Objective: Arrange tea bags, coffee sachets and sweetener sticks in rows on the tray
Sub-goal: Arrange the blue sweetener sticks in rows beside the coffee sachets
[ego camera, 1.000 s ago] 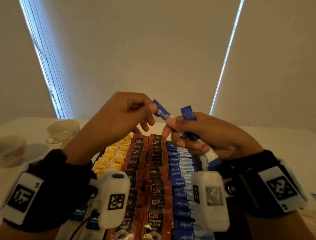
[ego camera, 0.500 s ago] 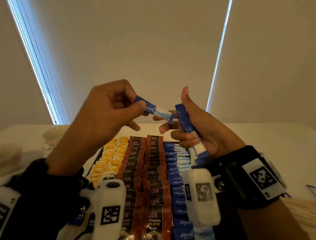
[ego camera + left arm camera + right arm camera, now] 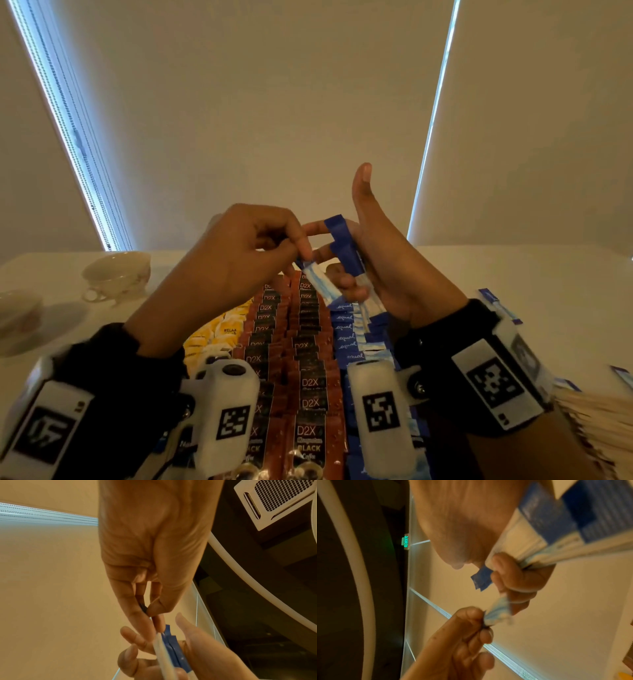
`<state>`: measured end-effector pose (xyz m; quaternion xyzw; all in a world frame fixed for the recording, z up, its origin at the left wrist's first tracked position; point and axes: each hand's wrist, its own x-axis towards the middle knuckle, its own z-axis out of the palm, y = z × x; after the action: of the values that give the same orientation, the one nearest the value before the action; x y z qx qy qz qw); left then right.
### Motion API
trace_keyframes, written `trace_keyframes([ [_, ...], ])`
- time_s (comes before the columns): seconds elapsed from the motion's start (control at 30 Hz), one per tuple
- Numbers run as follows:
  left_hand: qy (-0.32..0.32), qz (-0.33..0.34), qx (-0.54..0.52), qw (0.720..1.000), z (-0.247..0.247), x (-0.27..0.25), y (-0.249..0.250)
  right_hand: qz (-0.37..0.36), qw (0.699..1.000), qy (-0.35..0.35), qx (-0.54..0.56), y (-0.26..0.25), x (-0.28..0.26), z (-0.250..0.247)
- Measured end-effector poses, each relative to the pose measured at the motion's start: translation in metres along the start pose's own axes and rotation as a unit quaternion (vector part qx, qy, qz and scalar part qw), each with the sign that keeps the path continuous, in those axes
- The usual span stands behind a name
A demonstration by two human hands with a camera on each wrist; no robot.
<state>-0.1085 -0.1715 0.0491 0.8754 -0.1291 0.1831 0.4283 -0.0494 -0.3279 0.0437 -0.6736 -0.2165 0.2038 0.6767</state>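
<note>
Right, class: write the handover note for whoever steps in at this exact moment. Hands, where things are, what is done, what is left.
Left hand: pinches one sweetener stick by its blue end.
Right hand: fingers curled round a bundle of sweetener sticks, thumb raised.
Both hands are raised above the tray, whose rim is hidden.
Done: rows of yellow tea bags, D2X coffee sachets and blue sweetener sticks lie side by side.
Left: lay the held stick and the bundle into the blue row; a few loose sticks lie on the table to the right.
</note>
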Motion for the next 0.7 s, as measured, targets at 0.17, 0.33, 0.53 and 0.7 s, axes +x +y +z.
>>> trace_keyframes([
  [0.17,-0.03,-0.019,0.006,0.999,0.012,-0.001,0.005,-0.052,0.993,0.044,-0.093,0.005,0.007,0.018],
  [0.33,-0.034,-0.043,-0.025,0.998,0.019,0.0,0.005,-0.093,0.984,0.105,-0.114,0.017,0.012,0.028],
  [0.53,-0.03,-0.066,-0.021,0.997,0.026,0.0,0.0,-0.102,0.976,0.113,-0.154,0.015,0.002,0.029],
  [0.7,-0.019,-0.047,-0.035,0.998,0.022,-0.004,0.004,-0.045,0.98,0.103,-0.162,0.007,-0.007,0.018],
])
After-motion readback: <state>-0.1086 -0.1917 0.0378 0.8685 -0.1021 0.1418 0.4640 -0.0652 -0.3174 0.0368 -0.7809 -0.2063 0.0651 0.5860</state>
